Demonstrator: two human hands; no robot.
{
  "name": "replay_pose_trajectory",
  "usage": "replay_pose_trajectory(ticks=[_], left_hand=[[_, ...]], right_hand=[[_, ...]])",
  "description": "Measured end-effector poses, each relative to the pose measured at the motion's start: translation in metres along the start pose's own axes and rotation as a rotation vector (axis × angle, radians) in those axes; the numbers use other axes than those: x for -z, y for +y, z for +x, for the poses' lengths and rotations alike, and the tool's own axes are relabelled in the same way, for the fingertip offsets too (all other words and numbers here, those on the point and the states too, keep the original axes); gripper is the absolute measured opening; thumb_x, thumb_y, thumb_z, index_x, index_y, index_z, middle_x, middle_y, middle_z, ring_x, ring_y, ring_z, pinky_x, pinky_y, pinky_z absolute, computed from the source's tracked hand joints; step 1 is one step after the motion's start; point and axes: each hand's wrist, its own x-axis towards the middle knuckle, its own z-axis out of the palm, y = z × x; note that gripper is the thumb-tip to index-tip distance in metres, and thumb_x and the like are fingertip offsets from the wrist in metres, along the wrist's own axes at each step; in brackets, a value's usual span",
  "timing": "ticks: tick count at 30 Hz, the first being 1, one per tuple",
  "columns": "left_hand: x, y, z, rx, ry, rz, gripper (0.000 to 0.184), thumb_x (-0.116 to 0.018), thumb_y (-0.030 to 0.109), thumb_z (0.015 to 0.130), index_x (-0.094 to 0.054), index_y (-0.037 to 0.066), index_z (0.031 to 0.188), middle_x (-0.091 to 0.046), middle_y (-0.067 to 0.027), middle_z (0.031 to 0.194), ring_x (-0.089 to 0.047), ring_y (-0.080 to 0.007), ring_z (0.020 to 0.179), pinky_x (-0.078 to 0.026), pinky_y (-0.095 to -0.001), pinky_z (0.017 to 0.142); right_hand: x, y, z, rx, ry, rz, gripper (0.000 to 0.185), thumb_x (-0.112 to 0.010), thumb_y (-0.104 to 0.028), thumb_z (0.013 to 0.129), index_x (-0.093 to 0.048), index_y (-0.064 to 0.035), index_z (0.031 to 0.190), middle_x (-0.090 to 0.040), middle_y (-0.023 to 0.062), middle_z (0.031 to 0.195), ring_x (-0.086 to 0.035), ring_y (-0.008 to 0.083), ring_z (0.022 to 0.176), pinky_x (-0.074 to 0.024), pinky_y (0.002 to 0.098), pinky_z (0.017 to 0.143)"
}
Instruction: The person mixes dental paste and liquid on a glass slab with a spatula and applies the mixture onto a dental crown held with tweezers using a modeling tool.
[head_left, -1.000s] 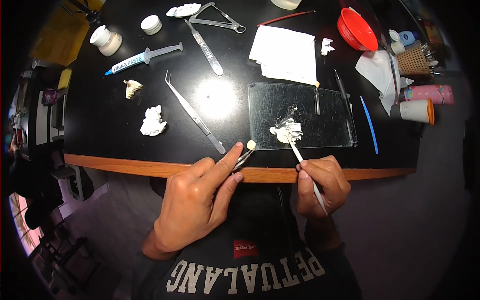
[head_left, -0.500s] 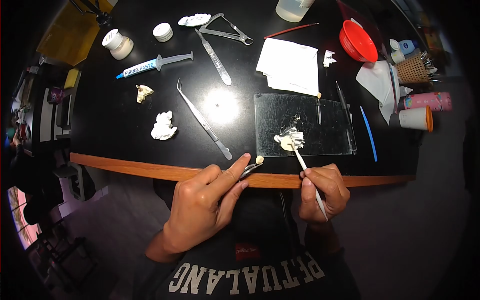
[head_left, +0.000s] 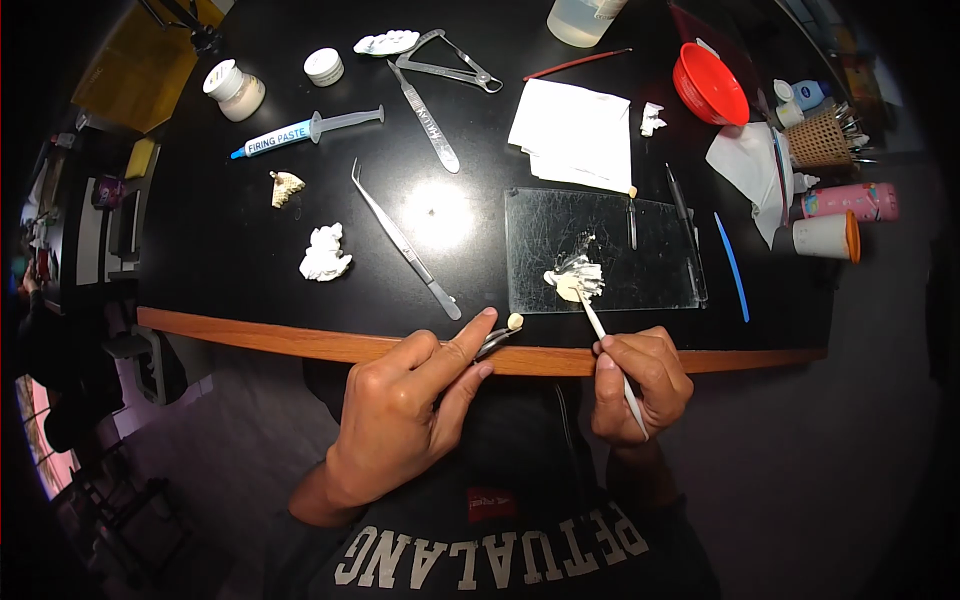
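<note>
The dark desk spreads out before the person, its brown front edge curving just beyond the two hands. On it, near that edge, lies a glass slab, flat and scratched; it looks stiff, slick and breakable, best lifted by opposite edges. A folded white cloth sits just past its far side, and looks soft and light.

The left hand is closed in a pinch, thumb and forefinger nearly together on a slim metal tool, much of which they hide. The right hand has a firm pen-like grip, fingers shut round a white stick. That stick seems light and fairly rigid, and low on the shaft, where the fingers are, is a sensible place for fine control. Left of the slab, long bent-tip tweezers rest loose on the desk.

On the slab, the stick's tip meets a white and cream smear on its near side; I'd guess it is soft, sticky and easily dragged.

Smallest is a pale yellow piece at the metal tool's far end, just off the slab's near left corner. Whether the tips clamp it I cannot tell. It looks light, hard and perhaps brittle, so I'd hold it gently by its sides.
</note>
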Motion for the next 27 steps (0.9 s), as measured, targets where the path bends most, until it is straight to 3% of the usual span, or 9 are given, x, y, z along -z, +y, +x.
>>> replay_pose_trajectory(ticks=[16, 27], left_hand=[[0.0002, -0.0025, 0.0008, -0.007, 0.004, -0.009, 0.046, -0.081, 0.009, 0.097, -0.073, 0.005, 0.143, -0.053, -0.0088, 0.071, -0.054, -0.023, 0.053, -0.046, -0.0405, 0.054], [0.0003, -0.0012, 0.0009, 0.01, 0.003, -0.014, 0.047, -0.081, 0.003, 0.096, -0.074, 0.005, 0.143, -0.056, -0.0088, 0.071, -0.05, -0.0182, 0.056, -0.042, -0.0349, 0.055]], right_hand=[[-0.0027, -0.0009, -0.0017, 0.01, 0.046, 0.001, 0.015, -0.069, 0.003, 0.085, -0.076, 0.0029, 0.099, -0.076, 0.013, 0.084, -0.067, 0.0208, 0.066, -0.0526, 0.0313, 0.058], [-0.0026, -0.0011, -0.0008, 0.02, 0.005, -0.025, 0.018, -0.069, 0.005, 0.084, -0.076, 0.0027, 0.1, -0.076, 0.0131, 0.084, -0.066, 0.0204, 0.066, -0.0524, 0.0306, 0.058]])
